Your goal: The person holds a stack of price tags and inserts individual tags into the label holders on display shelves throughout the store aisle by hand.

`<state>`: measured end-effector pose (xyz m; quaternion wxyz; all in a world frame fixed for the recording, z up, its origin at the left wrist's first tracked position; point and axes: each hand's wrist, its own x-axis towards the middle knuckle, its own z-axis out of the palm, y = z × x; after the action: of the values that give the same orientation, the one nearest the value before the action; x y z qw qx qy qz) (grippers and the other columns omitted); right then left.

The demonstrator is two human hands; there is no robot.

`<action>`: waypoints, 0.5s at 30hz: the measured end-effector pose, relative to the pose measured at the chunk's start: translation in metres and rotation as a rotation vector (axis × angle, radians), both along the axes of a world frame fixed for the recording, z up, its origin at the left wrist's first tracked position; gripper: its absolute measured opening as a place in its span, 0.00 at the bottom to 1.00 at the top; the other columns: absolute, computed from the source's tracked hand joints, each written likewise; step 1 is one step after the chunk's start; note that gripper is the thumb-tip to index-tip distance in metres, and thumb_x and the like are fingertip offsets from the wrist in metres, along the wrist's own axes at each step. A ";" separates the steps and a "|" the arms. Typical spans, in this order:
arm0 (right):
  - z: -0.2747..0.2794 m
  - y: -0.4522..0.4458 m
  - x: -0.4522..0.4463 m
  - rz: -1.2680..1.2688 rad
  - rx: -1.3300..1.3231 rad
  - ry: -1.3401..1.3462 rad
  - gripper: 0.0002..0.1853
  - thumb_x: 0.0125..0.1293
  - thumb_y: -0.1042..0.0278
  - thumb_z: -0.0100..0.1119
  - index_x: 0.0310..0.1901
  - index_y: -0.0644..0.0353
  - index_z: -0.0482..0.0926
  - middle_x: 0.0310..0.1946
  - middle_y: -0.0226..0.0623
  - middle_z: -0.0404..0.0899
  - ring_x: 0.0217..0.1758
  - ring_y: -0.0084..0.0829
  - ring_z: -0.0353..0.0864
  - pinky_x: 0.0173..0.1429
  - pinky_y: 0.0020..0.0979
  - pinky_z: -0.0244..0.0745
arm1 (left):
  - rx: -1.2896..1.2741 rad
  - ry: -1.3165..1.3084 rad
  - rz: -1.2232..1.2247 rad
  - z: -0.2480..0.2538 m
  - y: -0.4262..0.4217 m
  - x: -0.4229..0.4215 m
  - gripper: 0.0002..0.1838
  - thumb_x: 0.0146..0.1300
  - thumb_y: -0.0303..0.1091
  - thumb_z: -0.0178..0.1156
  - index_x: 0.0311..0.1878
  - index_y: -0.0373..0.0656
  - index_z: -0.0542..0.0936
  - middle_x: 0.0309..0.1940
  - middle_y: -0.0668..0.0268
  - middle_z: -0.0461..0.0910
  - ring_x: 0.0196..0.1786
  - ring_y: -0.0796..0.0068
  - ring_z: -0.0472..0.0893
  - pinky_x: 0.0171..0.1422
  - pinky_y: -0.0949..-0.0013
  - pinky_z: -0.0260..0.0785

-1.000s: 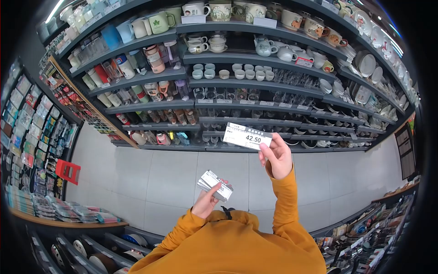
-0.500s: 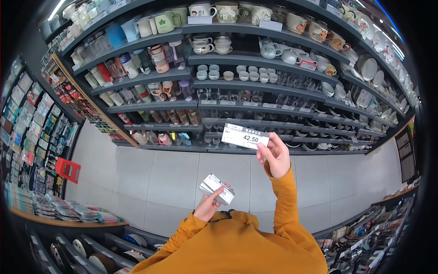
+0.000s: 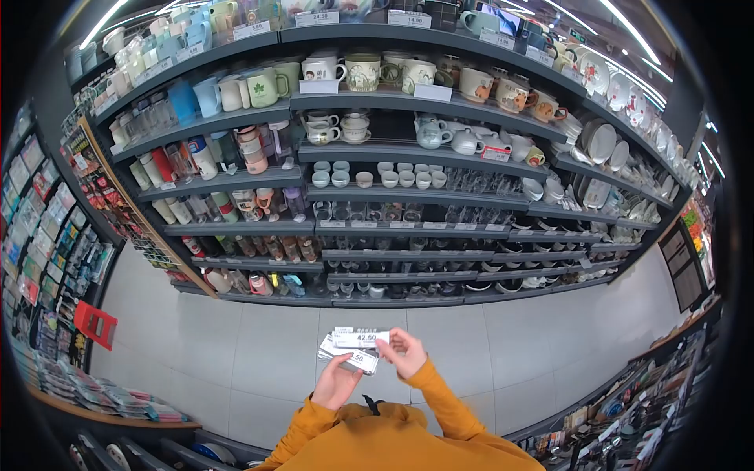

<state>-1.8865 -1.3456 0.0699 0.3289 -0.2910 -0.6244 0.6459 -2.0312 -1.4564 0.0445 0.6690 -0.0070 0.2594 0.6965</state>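
Low in the head view, my left hand (image 3: 336, 383) is closed on a fanned stack of price labels (image 3: 357, 360), white with dark print. Just above it, my right hand (image 3: 405, 355) pinches the right end of a single price label (image 3: 357, 338) that reads 42.50. This label lies close over the stack and overlaps its upper part; whether the two touch I cannot tell. Both hands are in front of my chest, above the tiled floor.
Ahead stands a long shelf unit (image 3: 440, 226) with mugs (image 3: 363, 74), teapots (image 3: 433, 133), cups, bottles and plates (image 3: 601, 143). A red step stool (image 3: 96, 324) is on the floor at left. Racks of packaged goods (image 3: 47, 235) flank the aisle on the left, and more stock lies behind at right.
My right hand has come down and left, bringing the 42.50 label from out in front to the stack in my left hand. The camera has tilted up, showing more upper shelves.
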 end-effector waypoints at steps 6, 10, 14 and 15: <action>-0.018 -0.013 0.000 -0.034 -0.011 -0.064 0.08 0.66 0.70 0.61 0.34 0.63 0.73 0.26 0.28 0.79 0.26 0.13 0.73 0.30 0.18 0.67 | -0.002 0.156 -0.027 -0.006 -0.004 -0.006 0.16 0.67 0.26 0.51 0.58 0.42 0.70 0.54 0.65 0.75 0.54 0.74 0.76 0.51 0.70 0.73; -0.019 -0.016 -0.011 0.018 0.007 -0.113 0.09 0.65 0.69 0.62 0.34 0.64 0.74 0.25 0.28 0.79 0.26 0.13 0.73 0.31 0.18 0.67 | -0.093 0.230 0.026 -0.003 -0.008 -0.011 0.15 0.68 0.28 0.55 0.56 0.46 0.72 0.53 0.68 0.76 0.52 0.77 0.77 0.48 0.71 0.74; -0.031 -0.016 -0.035 0.089 0.109 -0.214 0.09 0.63 0.70 0.64 0.40 0.63 0.76 0.29 0.29 0.80 0.27 0.13 0.74 0.31 0.17 0.68 | -0.162 0.326 0.038 -0.001 -0.020 -0.035 0.14 0.68 0.31 0.57 0.56 0.47 0.74 0.49 0.70 0.78 0.47 0.81 0.79 0.42 0.76 0.75; -0.035 -0.019 -0.046 0.089 0.092 -0.181 0.10 0.63 0.70 0.65 0.42 0.64 0.76 0.30 0.29 0.80 0.27 0.13 0.74 0.31 0.17 0.68 | -0.171 0.342 0.038 -0.001 -0.025 -0.045 0.14 0.68 0.31 0.58 0.55 0.47 0.74 0.48 0.71 0.79 0.46 0.82 0.80 0.41 0.77 0.76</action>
<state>-1.9324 -1.3645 0.0345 0.2552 -0.3047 -0.6930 0.6015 -2.0757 -1.4813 0.0434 0.5988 0.0498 0.4275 0.6755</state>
